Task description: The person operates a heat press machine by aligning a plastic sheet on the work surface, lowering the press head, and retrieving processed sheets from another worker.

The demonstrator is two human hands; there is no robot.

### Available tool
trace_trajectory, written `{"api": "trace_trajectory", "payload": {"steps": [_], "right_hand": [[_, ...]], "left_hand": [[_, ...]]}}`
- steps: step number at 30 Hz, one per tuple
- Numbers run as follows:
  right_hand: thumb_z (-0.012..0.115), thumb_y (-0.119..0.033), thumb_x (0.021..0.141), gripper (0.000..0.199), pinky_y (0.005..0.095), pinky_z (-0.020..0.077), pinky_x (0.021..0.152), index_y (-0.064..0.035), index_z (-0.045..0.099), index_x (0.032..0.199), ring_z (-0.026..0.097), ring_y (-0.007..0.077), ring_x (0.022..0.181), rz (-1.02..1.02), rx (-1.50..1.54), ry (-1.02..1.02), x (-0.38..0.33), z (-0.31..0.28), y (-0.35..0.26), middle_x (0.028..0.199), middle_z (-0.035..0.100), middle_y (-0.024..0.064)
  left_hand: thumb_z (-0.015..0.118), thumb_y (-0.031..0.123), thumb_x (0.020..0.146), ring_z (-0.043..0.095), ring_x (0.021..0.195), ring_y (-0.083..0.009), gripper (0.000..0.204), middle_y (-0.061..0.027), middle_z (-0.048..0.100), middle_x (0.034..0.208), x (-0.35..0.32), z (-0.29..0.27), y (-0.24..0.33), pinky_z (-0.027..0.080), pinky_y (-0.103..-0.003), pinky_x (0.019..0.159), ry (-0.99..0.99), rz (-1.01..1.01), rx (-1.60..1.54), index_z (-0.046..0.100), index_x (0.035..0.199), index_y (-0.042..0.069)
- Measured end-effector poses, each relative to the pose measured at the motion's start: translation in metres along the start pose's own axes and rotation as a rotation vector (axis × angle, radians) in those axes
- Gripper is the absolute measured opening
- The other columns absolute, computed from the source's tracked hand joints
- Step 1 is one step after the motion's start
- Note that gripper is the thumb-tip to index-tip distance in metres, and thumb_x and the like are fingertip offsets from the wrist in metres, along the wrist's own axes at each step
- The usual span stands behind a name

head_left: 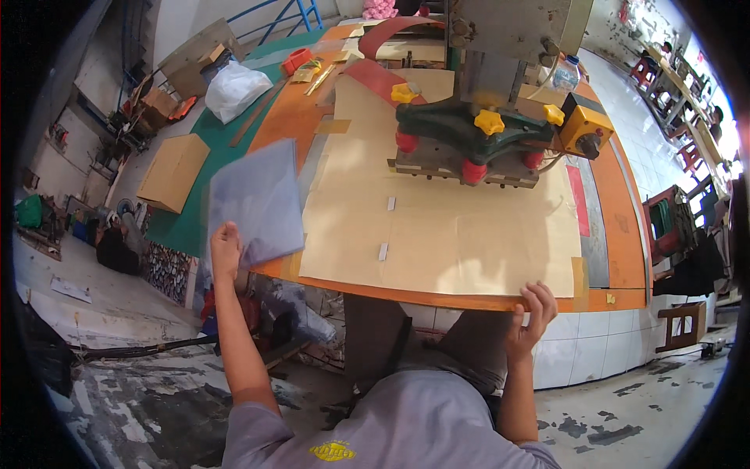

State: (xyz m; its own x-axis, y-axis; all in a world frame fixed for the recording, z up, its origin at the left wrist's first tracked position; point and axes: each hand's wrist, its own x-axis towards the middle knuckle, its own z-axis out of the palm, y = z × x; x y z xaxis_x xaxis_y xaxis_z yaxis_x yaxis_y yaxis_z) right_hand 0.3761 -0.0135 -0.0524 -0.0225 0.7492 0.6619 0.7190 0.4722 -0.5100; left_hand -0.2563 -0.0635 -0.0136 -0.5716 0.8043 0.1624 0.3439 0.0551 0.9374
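Note:
My left hand (226,250) is closed on the near left edge of a stack of clear bluish plastic sheets (262,199). The sheets overlap the left side of a large cream board (437,250) on the orange worktable. My right hand (533,316) is at the front right edge of that board, its fingers loosely bent and apart, with nothing visible in it. Two small pale strips, an upper strip (391,204) and a lower strip (383,252), lie on the board. Above its far part stands a press head (469,129) with a dark green frame, yellow knobs and red feet.
A yellow control box (586,129) with a black knob sits right of the press. On the left, a cardboard box (173,172) and a white plastic bag (237,90) rest on a green mat (176,227). Red tape (295,61) lies farther back. A wooden stool (681,327) stands at right.

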Motion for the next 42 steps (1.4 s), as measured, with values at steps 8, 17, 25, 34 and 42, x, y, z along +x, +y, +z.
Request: {"api": "trace_trajectory", "payload": {"steps": [8, 17, 25, 34, 42], "right_hand": [[0.066, -0.017, 0.095, 0.025, 0.0487, 0.0337, 0.113, -0.0068, 0.071, 0.117, 0.058, 0.0362, 0.130, -0.020, 0.054, -0.079, 0.001, 0.009, -0.018, 0.125, 0.068, 0.0118], [0.076, -0.021, 0.090, 0.036, 0.0457, 0.0488, 0.102, -0.0041, 0.071, 0.121, 0.063, 0.0353, 0.123, -0.062, 0.471, -0.318, 0.014, 0.005, -0.073, 0.126, 0.069, 0.0153], [0.050, -0.012, 0.111, 0.034, 0.0296, 0.0610, 0.078, 0.0015, 0.056, 0.141, 0.077, 0.0231, 0.094, 0.935, 1.084, -0.812, 0.011, 0.004, -0.082, 0.115, 0.076, 0.0181], [0.063, -0.014, 0.103, 0.030, 0.0271, 0.0554, 0.058, 0.0020, 0.063, 0.128, 0.074, 0.0199, 0.066, 0.993, 0.798, -0.512, 0.015, -0.064, -0.023, 0.090, 0.077, 0.0159], [0.067, -0.013, 0.104, 0.037, 0.0234, 0.0468, 0.055, 0.0003, 0.062, 0.138, 0.065, 0.0093, 0.066, 0.738, 0.460, -0.179, 0.031, -0.051, -0.010, 0.090, 0.073, 0.0063]], "left_hand": [[0.055, 0.038, 0.112, 0.060, 0.074, -0.0068, 0.038, 0.0030, 0.067, 0.082, 0.014, -0.011, 0.055, 0.047, -0.025, 0.068, 0.038, 0.090, 0.215, 0.070, 0.099, 0.006], [0.064, 0.010, 0.102, 0.074, 0.108, -0.0270, 0.009, -0.0140, 0.075, 0.127, -0.057, 0.092, 0.157, 0.056, -0.038, 0.096, -0.140, 0.636, 0.465, 0.066, 0.108, 0.003], [0.076, 0.026, 0.093, 0.061, 0.133, -0.0342, 0.023, -0.0140, 0.066, 0.139, -0.209, 0.232, 0.136, 0.049, -0.048, 0.111, -0.810, 0.909, 0.192, 0.069, 0.107, 0.009], [0.068, 0.047, 0.099, 0.037, 0.154, -0.0368, 0.063, -0.0162, 0.043, 0.164, -0.210, 0.247, 0.128, 0.030, -0.057, 0.123, -0.649, 0.698, 0.510, 0.058, 0.148, 0.009], [0.061, 0.048, 0.102, 0.033, 0.156, -0.0389, 0.066, -0.0175, 0.037, 0.167, -0.176, 0.282, 0.124, 0.026, -0.059, 0.126, -0.602, 0.717, 0.577, 0.051, 0.153, 0.008]]}}
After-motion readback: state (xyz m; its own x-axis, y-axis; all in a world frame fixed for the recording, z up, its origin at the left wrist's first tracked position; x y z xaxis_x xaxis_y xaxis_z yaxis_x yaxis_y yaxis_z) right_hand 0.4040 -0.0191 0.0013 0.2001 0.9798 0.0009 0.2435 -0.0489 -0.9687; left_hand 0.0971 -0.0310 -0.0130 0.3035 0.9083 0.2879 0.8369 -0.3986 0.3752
